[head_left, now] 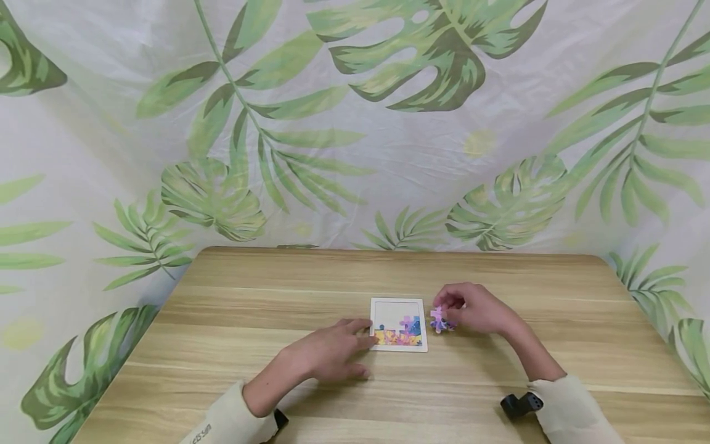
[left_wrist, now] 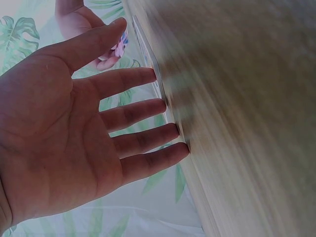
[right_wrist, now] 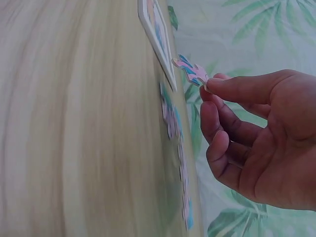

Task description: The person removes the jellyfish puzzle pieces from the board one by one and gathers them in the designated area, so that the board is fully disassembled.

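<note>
A white square puzzle frame [head_left: 424, 327] lies on the table, with joined colourful pieces [head_left: 391, 338] along its bottom and up its right side. The upper left of its inside shows bare backing. My left hand [head_left: 335, 351] lies at the frame's left edge, its fingers spread and nearly straight; in the left wrist view the index fingertip [left_wrist: 152, 74] touches that edge. Between thumb and index finger, my right hand [right_wrist: 266, 128] pinches a pink and blue jigsaw piece [right_wrist: 191, 70], raised above the table to the right of the frame.
Several loose jigsaw pieces [right_wrist: 170, 116] lie on the table below the right hand, close to the frame's right side. The wooden table [head_left: 266, 296] ends at a leaf-patterned cloth [head_left: 310, 154] behind it. A black wrist camera [head_left: 521, 405] sits by the right sleeve.
</note>
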`<state>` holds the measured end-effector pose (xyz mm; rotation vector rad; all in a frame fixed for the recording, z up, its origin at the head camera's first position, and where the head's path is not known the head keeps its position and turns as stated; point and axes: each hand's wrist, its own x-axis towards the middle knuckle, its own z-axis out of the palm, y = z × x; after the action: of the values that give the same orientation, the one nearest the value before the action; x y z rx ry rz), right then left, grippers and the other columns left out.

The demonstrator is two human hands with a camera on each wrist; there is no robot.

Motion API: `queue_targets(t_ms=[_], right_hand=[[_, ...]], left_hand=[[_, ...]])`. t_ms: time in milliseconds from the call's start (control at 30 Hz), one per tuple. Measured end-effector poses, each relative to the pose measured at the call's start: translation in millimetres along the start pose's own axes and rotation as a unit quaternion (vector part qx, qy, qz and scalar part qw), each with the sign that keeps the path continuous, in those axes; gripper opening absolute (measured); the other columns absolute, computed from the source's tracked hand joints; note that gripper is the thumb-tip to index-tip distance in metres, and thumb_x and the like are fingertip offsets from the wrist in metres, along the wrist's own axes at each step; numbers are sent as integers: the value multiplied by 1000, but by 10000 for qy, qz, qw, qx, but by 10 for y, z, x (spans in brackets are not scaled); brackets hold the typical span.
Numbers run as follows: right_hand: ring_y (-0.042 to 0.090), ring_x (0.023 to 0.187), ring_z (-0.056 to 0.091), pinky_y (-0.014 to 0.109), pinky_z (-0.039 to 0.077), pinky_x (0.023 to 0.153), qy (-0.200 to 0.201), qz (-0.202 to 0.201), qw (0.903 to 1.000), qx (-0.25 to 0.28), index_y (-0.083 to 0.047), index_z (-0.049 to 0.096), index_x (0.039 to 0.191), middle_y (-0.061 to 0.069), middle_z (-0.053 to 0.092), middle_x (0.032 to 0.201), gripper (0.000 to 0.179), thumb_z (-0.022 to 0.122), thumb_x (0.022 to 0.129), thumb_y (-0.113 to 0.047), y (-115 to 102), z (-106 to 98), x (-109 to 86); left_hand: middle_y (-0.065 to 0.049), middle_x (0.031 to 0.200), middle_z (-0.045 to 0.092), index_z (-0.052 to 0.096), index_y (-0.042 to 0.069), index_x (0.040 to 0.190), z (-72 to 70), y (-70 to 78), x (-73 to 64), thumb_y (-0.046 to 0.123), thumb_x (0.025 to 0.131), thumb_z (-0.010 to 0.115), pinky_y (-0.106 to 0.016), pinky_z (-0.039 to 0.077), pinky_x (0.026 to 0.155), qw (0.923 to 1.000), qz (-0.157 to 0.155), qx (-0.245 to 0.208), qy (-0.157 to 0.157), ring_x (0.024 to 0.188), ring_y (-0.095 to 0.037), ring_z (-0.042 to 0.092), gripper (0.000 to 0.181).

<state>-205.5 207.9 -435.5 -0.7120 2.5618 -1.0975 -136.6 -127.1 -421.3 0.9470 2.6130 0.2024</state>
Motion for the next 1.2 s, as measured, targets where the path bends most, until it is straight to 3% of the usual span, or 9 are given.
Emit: queue_targets(t_ms=[600,1200], right_hand=[[10,87,61,23,53,76,100,245,9996,-64,-5,75,109,4,72,95,16,68,97,3,314,-225,-289],[11,82,57,23,49,71,213,344,9974,-604,-11,76,103,0,69,89,14,72,96,1,316,-164,-256]], left_hand=[[-14,168,45,61,17,153,-1,3,4,41,100,76,-54,46,122,10000,33,-25,-9,155,-36,45,60],[-13,169,44,61,17,153,2,-6,19,42,100,76,-54,47,121,9999,-36,-122,-45,154,-36,45,61]])
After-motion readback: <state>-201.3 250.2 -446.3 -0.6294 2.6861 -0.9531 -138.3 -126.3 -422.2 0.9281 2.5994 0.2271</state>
